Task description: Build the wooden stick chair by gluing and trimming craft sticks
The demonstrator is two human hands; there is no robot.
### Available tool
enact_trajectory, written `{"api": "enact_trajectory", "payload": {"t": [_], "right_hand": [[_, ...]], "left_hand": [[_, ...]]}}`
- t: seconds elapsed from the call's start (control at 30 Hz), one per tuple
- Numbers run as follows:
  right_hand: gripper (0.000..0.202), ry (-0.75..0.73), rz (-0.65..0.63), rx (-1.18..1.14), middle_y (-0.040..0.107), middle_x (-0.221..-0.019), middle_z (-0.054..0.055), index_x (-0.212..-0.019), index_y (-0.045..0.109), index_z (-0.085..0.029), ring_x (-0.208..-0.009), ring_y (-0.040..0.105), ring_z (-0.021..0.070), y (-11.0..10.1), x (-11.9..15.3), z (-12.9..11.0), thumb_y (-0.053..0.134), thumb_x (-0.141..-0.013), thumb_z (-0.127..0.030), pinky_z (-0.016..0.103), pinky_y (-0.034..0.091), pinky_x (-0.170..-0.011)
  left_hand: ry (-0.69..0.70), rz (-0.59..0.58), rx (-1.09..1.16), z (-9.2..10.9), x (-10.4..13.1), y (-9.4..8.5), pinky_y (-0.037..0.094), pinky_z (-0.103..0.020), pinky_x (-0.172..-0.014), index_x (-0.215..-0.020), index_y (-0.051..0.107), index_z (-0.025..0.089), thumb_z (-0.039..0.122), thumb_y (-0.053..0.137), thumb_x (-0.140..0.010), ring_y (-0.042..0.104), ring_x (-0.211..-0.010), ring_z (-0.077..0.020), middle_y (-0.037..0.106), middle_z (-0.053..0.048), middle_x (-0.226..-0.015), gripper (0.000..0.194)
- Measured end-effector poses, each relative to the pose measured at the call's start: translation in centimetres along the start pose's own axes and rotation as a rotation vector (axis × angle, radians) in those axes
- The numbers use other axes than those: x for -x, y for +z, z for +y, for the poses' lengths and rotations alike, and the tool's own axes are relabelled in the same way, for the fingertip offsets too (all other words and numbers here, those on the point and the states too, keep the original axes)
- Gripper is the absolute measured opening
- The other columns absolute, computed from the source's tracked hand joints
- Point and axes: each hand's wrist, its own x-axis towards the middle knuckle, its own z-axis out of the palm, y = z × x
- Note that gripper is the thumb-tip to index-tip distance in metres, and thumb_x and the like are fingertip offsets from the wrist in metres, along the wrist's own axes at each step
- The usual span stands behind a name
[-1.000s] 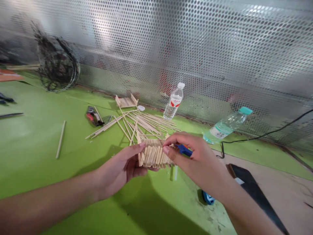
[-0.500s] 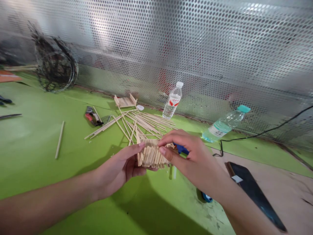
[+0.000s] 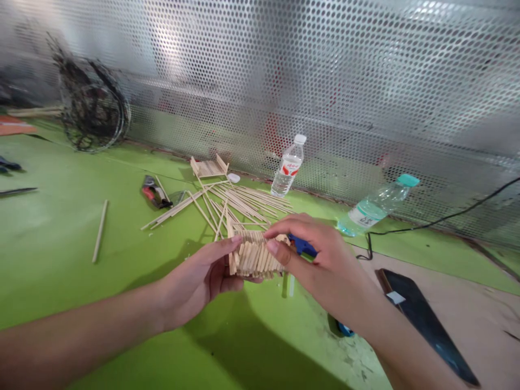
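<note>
A small model built of short wooden sticks (image 3: 258,257), laid side by side in rows, is held above the green table. My left hand (image 3: 203,276) grips its left end, thumb on top and fingers underneath. At its upper right, my right hand (image 3: 312,249) has thumb and forefinger closed on the sticks; whether a single loose piece is between them I cannot tell. Just behind my right hand, partly hidden, is a blue tool (image 3: 303,246). Beyond the model lies a spread of long thin wooden sticks (image 3: 244,199).
Red-handled pliers (image 3: 153,192) and a lone stick (image 3: 99,232) lie left. A second stick structure (image 3: 209,167), a water bottle (image 3: 287,168) and a tilted green-capped bottle (image 3: 376,208) are near the perforated metal wall (image 3: 260,70). A dark phone-like slab (image 3: 426,319) lies right; wire coils (image 3: 93,108) far left.
Both hands stay on the stick model. My right thumb and forefinger have shifted very slightly to the right; the view has moved a little too.
</note>
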Motion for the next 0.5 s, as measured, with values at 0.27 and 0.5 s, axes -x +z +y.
{"api": "enact_trajectory", "payload": {"t": [0.27,0.5], "right_hand": [[0.028,0.174,0.075,0.573,0.071,-0.114,0.008,-0.111,0.067,-0.022,-0.103,0.065,0.0288,-2.5,-2.2,7.7,0.049,-0.09,-0.024,0.041,0.047,-0.083],[0.04,0.191,-0.177,0.608,0.068,-0.123,0.012,-0.123,0.063,-0.018,-0.108,0.065,0.0284,-3.2,-2.6,11.1,0.057,-0.087,-0.035,0.037,0.049,-0.086]], "left_hand": [[0.064,0.141,0.122,0.5,-0.4,-1.0,0.058,-0.019,-0.063,-0.121,0.066,0.016,0.041,0.062,-0.091,0.072,-0.085,-0.017,0.071,-0.014,-0.115,0.039],[0.113,0.158,0.189,0.8,-0.6,-1.2,0.058,-0.018,-0.061,-0.123,0.067,0.016,0.041,0.06,-0.092,0.071,-0.08,-0.015,0.07,-0.016,-0.12,0.04]]}}
